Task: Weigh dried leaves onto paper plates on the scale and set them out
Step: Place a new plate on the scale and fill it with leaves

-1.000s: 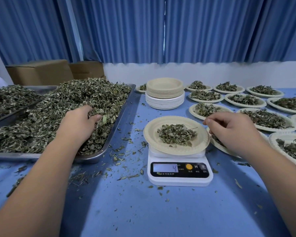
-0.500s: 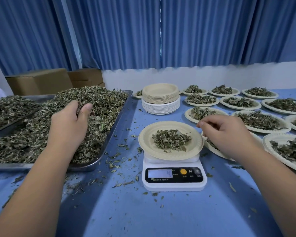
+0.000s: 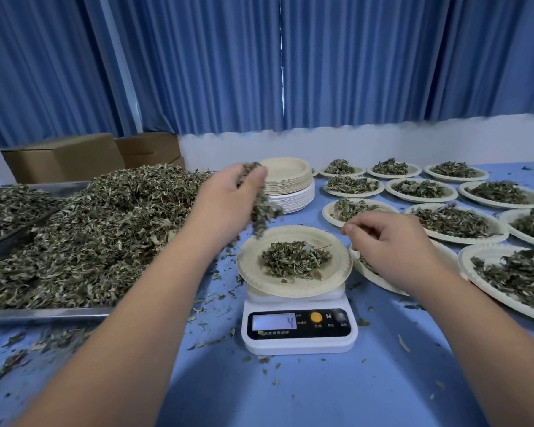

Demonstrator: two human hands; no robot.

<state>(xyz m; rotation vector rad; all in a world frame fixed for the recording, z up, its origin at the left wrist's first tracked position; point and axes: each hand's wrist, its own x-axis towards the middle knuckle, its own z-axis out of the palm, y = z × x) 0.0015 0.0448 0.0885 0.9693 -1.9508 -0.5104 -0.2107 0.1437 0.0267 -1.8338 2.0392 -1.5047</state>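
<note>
A white kitchen scale (image 3: pixel 299 331) stands on the blue table, its display reading 4. On it sits a paper plate (image 3: pixel 250 266) with a small heap of dried leaves (image 3: pixel 295 258). My left hand (image 3: pixel 228 198) hovers above the plate's far left rim and grips a handful of dried leaves (image 3: pixel 264 211) that hangs down from the fingers. My right hand (image 3: pixel 389 241) floats just right of the plate, fingers curled with fingertips pinched together; whether it holds any leaf cannot be made out. A metal tray (image 3: pixel 43 314) piled with dried leaves (image 3: pixel 99 235) lies at the left.
A stack of bare paper plates (image 3: pixel 290 183) stands behind the scale. Several filled plates (image 3: pixel 453 223) cover the right side of the table. A second tray of leaves (image 3: pixel 10 204) and cardboard boxes (image 3: pixel 65 155) sit at the far left. Loose leaf crumbs litter the table.
My left hand has lifted out of the tray pile with a handful of leaves and swung right, over the plate on the scale. My right hand has stayed beside the plate.
</note>
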